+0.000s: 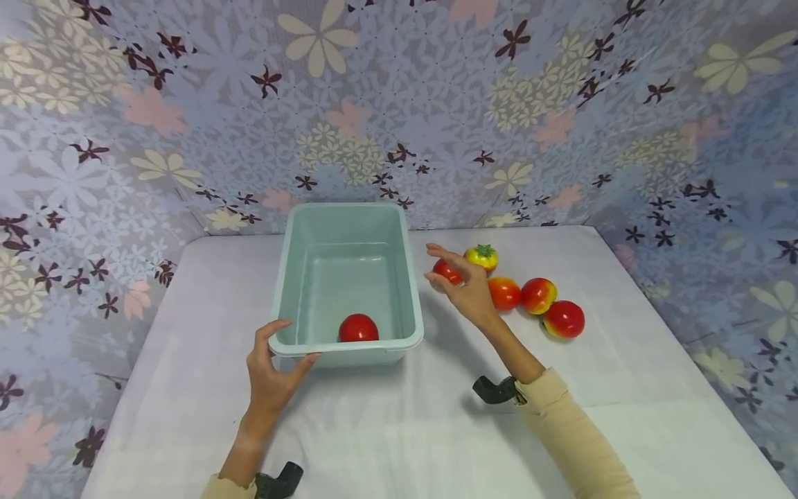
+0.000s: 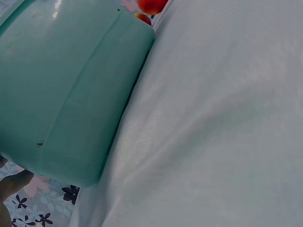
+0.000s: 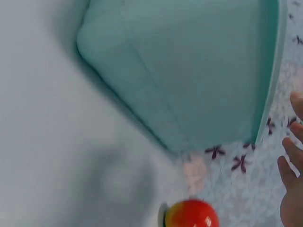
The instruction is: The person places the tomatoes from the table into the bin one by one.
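A pale green plastic tub (image 1: 413,298) stands on the table, with a red round fruit (image 1: 358,328) inside near its front wall. My left hand (image 1: 269,382) grips the tub's near left corner, fingers at the rim and thumb against the front. Right of the tub, my right hand (image 1: 472,294) has its thumb and fingers spread apart, holding nothing. It is nearest to a small red fruit (image 1: 447,272), partly hidden behind the fingers. In the right wrist view that hand (image 3: 293,184) shows at the right edge, apart from the tub (image 3: 199,71).
Right of the right hand lie a yellow-red tomato with a green top (image 1: 481,259), an orange-red fruit (image 1: 503,294), a red-yellow fruit (image 1: 539,296) and a larger red one (image 1: 564,319). White cloth (image 1: 399,430) covers the table; flowered fabric (image 1: 436,125) rises behind and beside it.
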Available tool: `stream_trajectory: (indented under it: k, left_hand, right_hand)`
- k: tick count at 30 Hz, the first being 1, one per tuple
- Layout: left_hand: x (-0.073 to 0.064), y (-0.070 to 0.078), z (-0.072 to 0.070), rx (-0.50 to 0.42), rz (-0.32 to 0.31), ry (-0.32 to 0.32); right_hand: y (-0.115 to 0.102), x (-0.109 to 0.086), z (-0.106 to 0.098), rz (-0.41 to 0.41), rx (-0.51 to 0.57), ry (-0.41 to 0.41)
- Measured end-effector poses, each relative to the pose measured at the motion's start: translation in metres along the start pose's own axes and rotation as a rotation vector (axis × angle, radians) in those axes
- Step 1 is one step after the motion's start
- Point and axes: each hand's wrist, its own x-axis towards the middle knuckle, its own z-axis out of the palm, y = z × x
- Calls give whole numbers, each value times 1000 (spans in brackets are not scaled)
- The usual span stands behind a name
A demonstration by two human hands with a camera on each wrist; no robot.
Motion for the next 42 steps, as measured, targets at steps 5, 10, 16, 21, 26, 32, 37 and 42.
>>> stream_trajectory:
  k: [5,10,16,21,26,32,37,42]
  left_hand:
    - [3,1,0,-4,4,2]
    - [2,2,0,-7,-10,8]
    - [0,3,0,-18,-6,4]
    - [1,4,2,-27,-6,-8]
    - [1,4,0,-23,-16,-11]
    - [2,5,-1,-24,-21,-22]
    - [2,5,-1,-11,-26,-27]
    - [2,4,-2,-9,-18,-16]
  right_hand:
    - [8,7,-14,97,-13,28]
    - [47,6,-24,201,-14,59]
    - [78,0,-31,279,-91,89]
    - [90,0,-30,261,-182,115]
    - [97,1,-23,287,-205,89]
    - [104,1,-20,364,-227,61]
    - [108,0,-20,352,-273,35]
    - [110,1,-21,335,-277,25]
